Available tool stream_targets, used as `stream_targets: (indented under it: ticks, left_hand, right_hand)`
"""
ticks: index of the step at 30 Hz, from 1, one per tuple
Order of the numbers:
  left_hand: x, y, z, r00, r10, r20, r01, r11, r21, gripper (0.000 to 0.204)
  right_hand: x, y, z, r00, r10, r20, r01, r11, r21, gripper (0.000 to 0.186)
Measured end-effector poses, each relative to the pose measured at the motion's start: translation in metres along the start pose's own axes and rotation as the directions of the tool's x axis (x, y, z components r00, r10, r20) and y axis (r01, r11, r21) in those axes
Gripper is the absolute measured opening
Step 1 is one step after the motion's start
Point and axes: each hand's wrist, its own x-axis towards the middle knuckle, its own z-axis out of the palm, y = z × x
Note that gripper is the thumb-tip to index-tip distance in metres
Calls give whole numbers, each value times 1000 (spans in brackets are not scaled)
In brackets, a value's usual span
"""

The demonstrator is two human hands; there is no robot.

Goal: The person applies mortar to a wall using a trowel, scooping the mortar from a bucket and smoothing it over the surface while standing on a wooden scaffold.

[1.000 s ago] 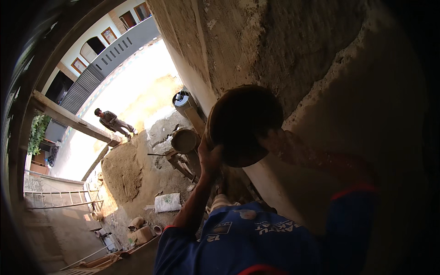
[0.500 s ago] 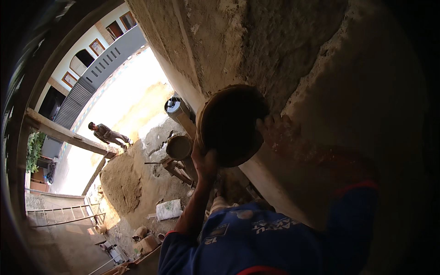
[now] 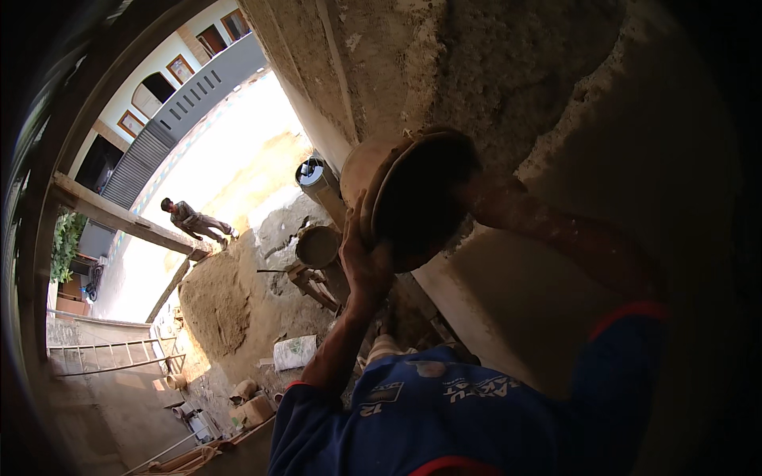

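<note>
- Gripping a round pan (image 3: 421, 198) – the left hand (image 3: 363, 258) is closing on its near-left rim.
- Right hand is hiding behind the pan; its grip is unclear.
- Pan is tilting against the rough wall (image 3: 508, 71), far right.

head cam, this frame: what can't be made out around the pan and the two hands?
- Right hand: hidden behind the round pan, head view; only the forearm shows.
- Pan contents: only its dark underside shows.
- Left hand fingers: partly hidden behind the pan rim.
- Distant person: too small for detail.
- Picture's right side: lost in shadow.
</note>
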Motion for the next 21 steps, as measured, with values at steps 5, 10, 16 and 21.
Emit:
stream_targets:
  ticks: [5,10,16,21]
  left_hand:
    - [3,-5,32,995,-78,67,86,989,-121,71]
    - [0,-17,25,996,-85,42,87,994,-61,71]
    - [17,-17,21,995,-102,1,99,964,-245,55]
    - [50,9,6,988,-141,-57,98,877,-470,50]
  right_hand:
    - [-31,63,88,984,-97,-149,151,898,413,26]
    - [-21,14,114,995,-72,-66,91,442,892,31]
    - [-12,-12,55,969,136,-205,67,654,753,38]
    - [-19,0,-38,971,90,-222,71,776,626,47]
